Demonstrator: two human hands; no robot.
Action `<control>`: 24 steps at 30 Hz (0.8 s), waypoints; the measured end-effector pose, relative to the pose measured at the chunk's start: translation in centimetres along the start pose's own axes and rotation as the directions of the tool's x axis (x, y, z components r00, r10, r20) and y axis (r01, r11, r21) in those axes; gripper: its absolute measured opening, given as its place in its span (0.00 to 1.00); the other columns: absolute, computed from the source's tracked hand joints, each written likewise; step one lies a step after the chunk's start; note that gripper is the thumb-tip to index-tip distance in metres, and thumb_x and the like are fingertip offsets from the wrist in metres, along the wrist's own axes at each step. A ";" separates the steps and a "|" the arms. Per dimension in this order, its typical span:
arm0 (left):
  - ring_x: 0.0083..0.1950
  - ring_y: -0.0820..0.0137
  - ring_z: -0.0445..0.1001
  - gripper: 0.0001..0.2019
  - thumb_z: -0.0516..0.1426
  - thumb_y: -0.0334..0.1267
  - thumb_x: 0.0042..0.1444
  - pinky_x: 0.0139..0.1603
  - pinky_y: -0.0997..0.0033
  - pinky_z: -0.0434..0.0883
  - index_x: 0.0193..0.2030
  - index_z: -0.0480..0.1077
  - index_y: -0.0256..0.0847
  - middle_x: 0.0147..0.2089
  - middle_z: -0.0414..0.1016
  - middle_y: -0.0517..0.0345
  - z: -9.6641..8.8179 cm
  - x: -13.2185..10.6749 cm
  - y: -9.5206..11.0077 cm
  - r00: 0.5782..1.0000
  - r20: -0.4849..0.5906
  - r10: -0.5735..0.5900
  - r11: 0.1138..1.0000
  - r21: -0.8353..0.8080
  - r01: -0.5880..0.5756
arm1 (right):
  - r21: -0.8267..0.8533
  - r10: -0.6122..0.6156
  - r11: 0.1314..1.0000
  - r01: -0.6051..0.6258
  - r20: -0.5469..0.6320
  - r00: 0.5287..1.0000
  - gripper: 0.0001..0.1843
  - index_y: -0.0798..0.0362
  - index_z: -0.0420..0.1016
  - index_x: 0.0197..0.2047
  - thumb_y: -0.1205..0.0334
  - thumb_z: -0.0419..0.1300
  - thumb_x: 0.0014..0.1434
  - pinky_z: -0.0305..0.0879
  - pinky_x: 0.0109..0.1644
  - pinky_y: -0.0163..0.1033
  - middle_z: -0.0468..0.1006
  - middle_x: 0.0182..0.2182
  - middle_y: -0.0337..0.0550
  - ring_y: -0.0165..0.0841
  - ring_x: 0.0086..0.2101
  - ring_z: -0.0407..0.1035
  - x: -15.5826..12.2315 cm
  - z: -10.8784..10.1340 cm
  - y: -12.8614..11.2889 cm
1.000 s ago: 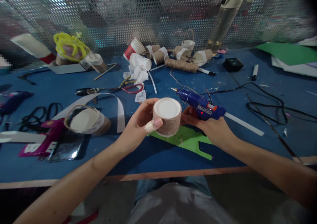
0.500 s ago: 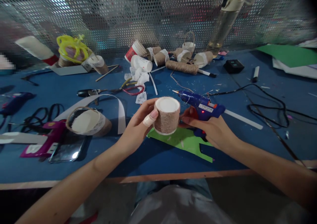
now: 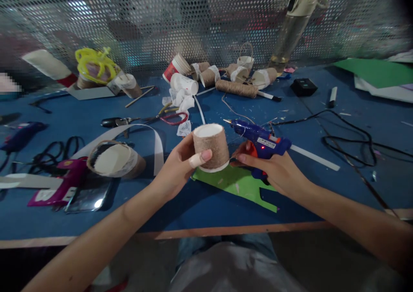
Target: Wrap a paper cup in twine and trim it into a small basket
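A paper cup wrapped in brown twine (image 3: 213, 147) is in my left hand (image 3: 182, 165), the thumb pressed on its near side. The cup is slightly tilted, with a white round end facing up and a white rim below. My right hand (image 3: 280, 169) is closed around the blue glue gun (image 3: 261, 139), whose small red light is lit. The gun's nozzle points left, just right of the cup. The thumb and a finger of this hand come together near the cup's lower right; whether they pinch a strand is unclear. Beneath both hands lies a green sheet (image 3: 232, 184).
A twine-covered basket (image 3: 116, 159), a magenta glue gun (image 3: 69, 182) and a phone (image 3: 88, 197) lie left. Scissors (image 3: 174, 117), a twine roll (image 3: 235, 88) and several cups sit behind. A black cable (image 3: 348, 128) loops at right; a bottle (image 3: 292, 29) stands at back.
The cup has moved slightly left and up, and tipped so more of its twine side shows. My right hand and the glue gun have shifted very slightly left.
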State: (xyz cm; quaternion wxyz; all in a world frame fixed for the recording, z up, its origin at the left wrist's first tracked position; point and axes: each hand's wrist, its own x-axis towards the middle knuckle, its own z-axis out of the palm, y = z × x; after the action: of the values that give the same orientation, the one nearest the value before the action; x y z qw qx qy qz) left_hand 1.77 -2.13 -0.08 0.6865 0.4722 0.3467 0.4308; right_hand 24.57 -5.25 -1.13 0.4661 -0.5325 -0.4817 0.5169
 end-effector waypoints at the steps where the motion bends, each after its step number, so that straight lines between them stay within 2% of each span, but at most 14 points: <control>1: 0.63 0.57 0.73 0.22 0.70 0.44 0.54 0.60 0.65 0.71 0.56 0.77 0.49 0.59 0.78 0.55 -0.1 0.0 0.0 1.000 0.012 -0.002 1.000 -0.017 0.002 | 0.034 0.004 0.999 -0.004 0.006 1.000 0.14 0.48 0.76 0.33 0.53 0.74 0.51 0.73 0.48 0.45 0.82 0.33 0.37 0.38 0.38 0.78 0.0 0.0 0.1; 6: 0.62 0.55 0.75 0.17 0.68 0.43 0.56 0.62 0.60 0.72 0.52 0.78 0.45 0.58 0.79 0.53 -0.4 0.1 0.2 1.000 -0.002 0.004 0.997 -0.080 -0.004 | 0.150 -0.023 0.989 0.012 0.068 0.997 0.15 0.48 0.72 0.33 0.53 0.73 0.53 0.74 0.53 0.46 0.81 0.37 0.37 0.37 0.40 0.78 -0.1 0.1 -0.1; 12: 0.57 0.57 0.78 0.16 0.65 0.44 0.59 0.57 0.63 0.75 0.52 0.78 0.43 0.53 0.81 0.53 -0.5 0.3 0.8 0.995 -0.087 0.056 0.991 -0.114 -0.066 | -0.103 -0.121 0.986 0.128 0.067 0.990 0.15 0.48 0.70 0.28 0.51 0.70 0.56 0.73 0.50 0.44 0.80 0.37 0.38 0.36 0.40 0.76 -0.7 -0.1 -1.2; 16: 0.59 0.55 0.76 0.16 0.65 0.45 0.58 0.59 0.59 0.75 0.51 0.78 0.44 0.51 0.81 0.54 -0.6 0.2 1.2 0.985 -0.105 0.137 0.982 -0.113 -0.149 | -0.094 -0.181 0.978 0.186 0.066 0.981 0.13 0.45 0.74 0.31 0.51 0.72 0.55 0.76 0.46 0.46 0.81 0.37 0.41 0.39 0.40 0.76 -1.3 0.0 -1.2; 20: 0.61 0.53 0.75 0.11 0.64 0.45 0.58 0.61 0.57 0.73 0.45 0.79 0.45 0.48 0.81 0.55 -0.6 0.0 1.5 0.980 -0.110 0.164 0.980 -0.097 -0.175 | -0.118 -0.235 0.963 0.241 0.058 0.970 0.11 0.44 0.75 0.32 0.53 0.73 0.53 0.75 0.39 0.45 0.81 0.33 0.41 0.38 0.34 0.76 -1.6 0.1 -1.4; 24: 0.62 0.52 0.73 0.14 0.63 0.46 0.58 0.62 0.54 0.72 0.49 0.78 0.46 0.49 0.80 0.54 -0.6 0.0 1.7 0.977 -0.093 0.191 0.976 -0.091 -0.199 | -0.234 -0.378 0.889 0.394 0.112 0.919 0.08 0.45 0.75 0.33 0.59 0.71 0.56 0.71 0.35 0.40 0.78 0.30 0.38 0.34 0.29 0.73 -1.7 -0.4 -1.7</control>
State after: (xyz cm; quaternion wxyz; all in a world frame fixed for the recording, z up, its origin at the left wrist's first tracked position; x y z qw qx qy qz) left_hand 0.76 -1.61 1.37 0.6485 0.4507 0.3049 0.5322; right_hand 24.90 -6.75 0.70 0.4726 -0.4643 -0.6542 0.3649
